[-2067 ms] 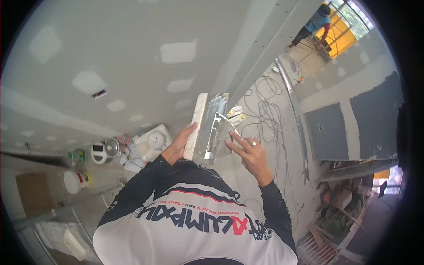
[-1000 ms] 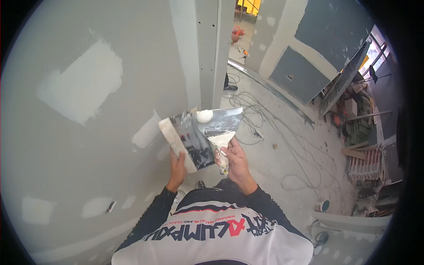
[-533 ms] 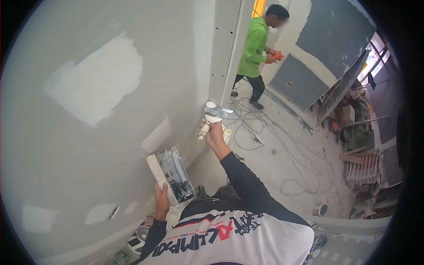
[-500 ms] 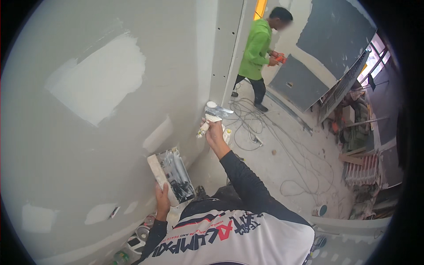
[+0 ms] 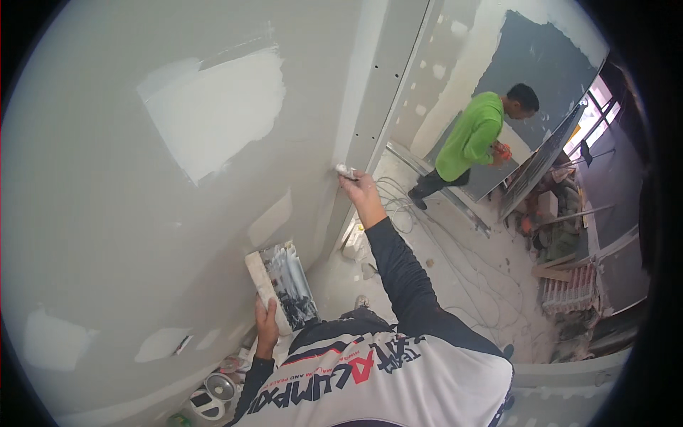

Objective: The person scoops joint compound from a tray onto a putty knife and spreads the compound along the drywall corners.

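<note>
My left hand [image 5: 266, 324] grips the pale edge block of a flat metal plate [image 5: 292, 283] smeared with white compound, held low beside the drywall. My right hand [image 5: 361, 191] is stretched forward, closed on a putty knife [image 5: 345, 171] whose blade is seen nearly edge-on at the white coated strip [image 5: 350, 85] of the wall [image 5: 121, 228], just left of the screw-dotted corner edge [image 5: 388, 71]. Whether the blade touches the wall is hard to tell. Patches of white compound [image 5: 220, 114] mark the wall.
A person in a green top [image 5: 471, 135] holds an orange object [image 5: 501, 151] beyond the corner. Grey cables [image 5: 455, 249] and a metal channel [image 5: 469, 213] lie on the floor. Leaning panels [image 5: 541, 164] and piled materials [image 5: 555, 235] stand at the right; containers [image 5: 219, 386] sit lower left.
My right hand has moved from the plate out to the wall with the knife, now turned edge-on. The person in green has come into view and walked rightward.
</note>
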Available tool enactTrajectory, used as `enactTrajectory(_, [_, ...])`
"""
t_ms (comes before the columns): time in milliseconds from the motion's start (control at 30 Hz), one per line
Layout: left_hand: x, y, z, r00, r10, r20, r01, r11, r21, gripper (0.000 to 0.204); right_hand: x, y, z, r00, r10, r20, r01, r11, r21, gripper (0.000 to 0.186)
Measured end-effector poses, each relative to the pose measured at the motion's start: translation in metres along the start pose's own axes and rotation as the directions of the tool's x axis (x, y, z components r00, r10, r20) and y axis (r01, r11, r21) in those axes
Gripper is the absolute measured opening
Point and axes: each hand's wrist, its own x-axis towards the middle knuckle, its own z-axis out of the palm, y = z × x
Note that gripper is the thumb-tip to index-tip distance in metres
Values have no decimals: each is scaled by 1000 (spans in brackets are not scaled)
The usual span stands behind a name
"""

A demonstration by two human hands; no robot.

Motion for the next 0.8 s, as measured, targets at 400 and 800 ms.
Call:
enactTrajectory(400, [5,1,-4,998,3,58,-6,999,41,42,-71,-24,119,963,86,254,49,875,-483,27])
enactTrajectory(800, [21,-32,-17,985,22,169,-22,1000,-1,43,-159,-5,236,203,301,932,656,-748,98,44])
